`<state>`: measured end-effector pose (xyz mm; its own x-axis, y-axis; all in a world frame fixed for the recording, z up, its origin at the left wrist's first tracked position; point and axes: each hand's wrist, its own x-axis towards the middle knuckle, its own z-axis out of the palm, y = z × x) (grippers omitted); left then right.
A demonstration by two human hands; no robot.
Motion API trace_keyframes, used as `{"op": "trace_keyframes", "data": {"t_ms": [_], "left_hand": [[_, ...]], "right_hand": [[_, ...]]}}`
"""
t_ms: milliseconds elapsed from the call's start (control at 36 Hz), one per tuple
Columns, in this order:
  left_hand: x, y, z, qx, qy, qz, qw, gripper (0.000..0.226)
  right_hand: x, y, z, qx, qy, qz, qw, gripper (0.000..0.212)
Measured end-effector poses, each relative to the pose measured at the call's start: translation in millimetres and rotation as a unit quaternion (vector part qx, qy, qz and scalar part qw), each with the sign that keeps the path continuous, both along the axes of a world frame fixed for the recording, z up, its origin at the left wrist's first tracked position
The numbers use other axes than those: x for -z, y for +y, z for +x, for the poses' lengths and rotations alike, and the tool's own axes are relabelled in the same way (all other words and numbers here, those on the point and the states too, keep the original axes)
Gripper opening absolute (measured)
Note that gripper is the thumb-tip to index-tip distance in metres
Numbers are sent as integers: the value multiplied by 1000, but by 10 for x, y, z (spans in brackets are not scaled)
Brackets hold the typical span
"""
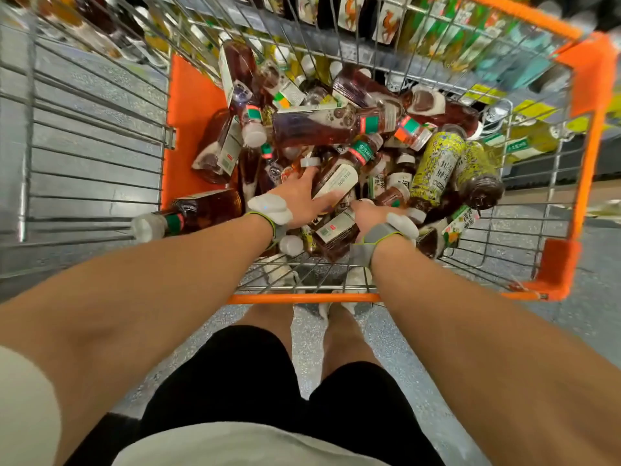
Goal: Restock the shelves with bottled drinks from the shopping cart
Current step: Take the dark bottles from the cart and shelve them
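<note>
Below me is an orange-framed wire shopping cart [584, 136] holding several brown tea bottles with white caps and two yellow-green patterned bottles [437, 166]. My left hand [302, 200] reaches into the pile, its thumb and fingers wrapped around a brown bottle with a cream label [339, 178]. My right hand [373, 216] grips another brown bottle with a white label [336, 230] lying near the cart's near side. Both wrists wear grey straps with white sensor pods.
Shelves with more bottled drinks [386, 18] stand beyond the cart's far side. A second wire cart or rack [84, 136] is at the left. One bottle [188, 213] pokes through the cart's left wall. Speckled grey floor [386, 348] lies underfoot.
</note>
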<state>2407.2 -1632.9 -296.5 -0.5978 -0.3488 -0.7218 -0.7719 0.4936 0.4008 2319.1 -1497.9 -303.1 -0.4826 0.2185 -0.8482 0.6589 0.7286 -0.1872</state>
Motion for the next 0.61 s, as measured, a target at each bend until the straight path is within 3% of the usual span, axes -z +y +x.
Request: {"op": "trace_keyframes", "data": {"t_ms": [56, 111, 194, 278, 333, 472, 611], "left_hand": [[-24, 8, -6, -7, 16, -6, 1000, 81], [-31, -8, -22, -15, 12, -30, 999, 71], [-18, -23, -40, -11, -19, -58, 998, 79], [-19, 9, -78, -4, -41, -61, 997, 85], [-30, 26, -104, 1, -42, -64, 997, 89], [-82, 48, -154, -6, -43, -53, 998, 83], [-61, 0, -156, -28, -49, -27, 998, 91]], "right_hand": [[-126, -45, 18, -18, 68, 30, 997, 75], [-142, -60, 21, -28, 87, -7, 996, 58], [-206, -152, 48, -25, 111, -10, 993, 74], [-188, -204, 73, 47, 91, -33, 994, 87], [-206, -231, 86, 70, 89, -61, 992, 82], [-143, -208, 57, 60, 107, -68, 990, 65], [-202, -204, 33, 79, 82, -102, 988, 77]]}}
